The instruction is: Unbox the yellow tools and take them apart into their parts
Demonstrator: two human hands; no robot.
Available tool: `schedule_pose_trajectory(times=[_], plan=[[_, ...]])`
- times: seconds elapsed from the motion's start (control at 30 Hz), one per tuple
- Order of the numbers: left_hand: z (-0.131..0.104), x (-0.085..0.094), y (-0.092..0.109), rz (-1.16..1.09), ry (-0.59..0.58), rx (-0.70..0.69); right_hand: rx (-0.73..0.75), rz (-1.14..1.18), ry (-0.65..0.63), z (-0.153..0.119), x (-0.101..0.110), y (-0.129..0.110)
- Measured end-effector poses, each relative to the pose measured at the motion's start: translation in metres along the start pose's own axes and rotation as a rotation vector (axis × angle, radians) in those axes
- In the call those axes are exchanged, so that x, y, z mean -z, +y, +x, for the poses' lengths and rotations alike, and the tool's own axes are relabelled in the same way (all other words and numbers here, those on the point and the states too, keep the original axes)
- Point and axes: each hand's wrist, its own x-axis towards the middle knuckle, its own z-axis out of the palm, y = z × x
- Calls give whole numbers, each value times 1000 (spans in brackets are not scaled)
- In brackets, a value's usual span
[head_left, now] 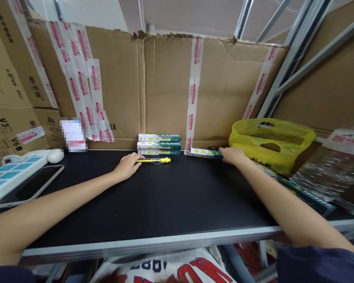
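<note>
My left hand [128, 166] is pinched round the left end of a yellow pen-shaped tool [157, 160] with a metal clip. The tool lies level, just above or on the black tabletop; I cannot tell which. Behind it, against the cardboard, several narrow white-and-green boxes [159, 144] are stacked, with a similar yellow tool printed on them. Further right, my right hand [232, 155] has its fingers closed on the right end of another narrow box [205, 152]. That box lies near the cardboard wall, and its right end is hidden by my fingers.
Tall cardboard [168, 90] walls the back of the black table [165, 204]. On the left are a power strip [17, 173], a phone [29, 186] and a white round object [55, 156]. A yellow plastic bag [271, 137], more boxes [303, 192] and a large clear bottle [330, 169] stand right.
</note>
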Motion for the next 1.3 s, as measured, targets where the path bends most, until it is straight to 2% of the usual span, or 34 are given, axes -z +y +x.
schedule_pose_trajectory(times=[0.13,0.5,0.77,0.93,1.03,1.13,1.3], plan=[[0,-2,0,2,11,23,-37,16,-53,-3,-1,0],[0,-1,1,11,-7,18,100,53,154,-11,-4,-42],[0,0,1,15,-19,0,-114,58,68,-5,-10,-24],[0,0,0,4,-20,-18,-135,47,148,-8,-13,-29],[0,0,1,-8,-15,-27,-28,48,315,-14,-5,-39],[1,1,2,-26,-12,-46,211,176,508,-27,10,-60],[-1,6,12,-52,5,-105,718,569,546,-62,21,-116]])
